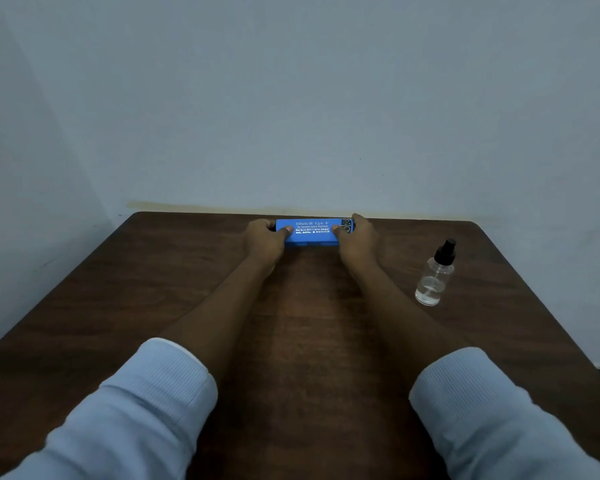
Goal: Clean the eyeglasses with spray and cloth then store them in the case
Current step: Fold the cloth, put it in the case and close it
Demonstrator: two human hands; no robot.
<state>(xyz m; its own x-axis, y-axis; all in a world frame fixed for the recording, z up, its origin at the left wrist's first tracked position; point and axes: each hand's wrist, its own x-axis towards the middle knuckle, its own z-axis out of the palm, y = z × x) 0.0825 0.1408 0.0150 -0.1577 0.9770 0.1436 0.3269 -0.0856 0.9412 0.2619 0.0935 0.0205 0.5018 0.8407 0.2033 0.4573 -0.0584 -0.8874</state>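
Observation:
A blue eyeglass case [313, 232] with white lettering lies shut near the far edge of the brown table [153, 289]. My left hand [265, 237] grips its left end, thumb on the lid and fingers curled behind. My right hand [357, 237] grips its right end the same way. A clear spray bottle [435, 275] with a black pump top stands upright to the right, apart from both hands. No eyeglasses or cloth are in view.
The table's far edge meets a pale blue-grey wall [291, 98] just behind the case. My light blue sleeves [136, 410] are pushed up at the forearms. The table's right edge runs close beyond the bottle.

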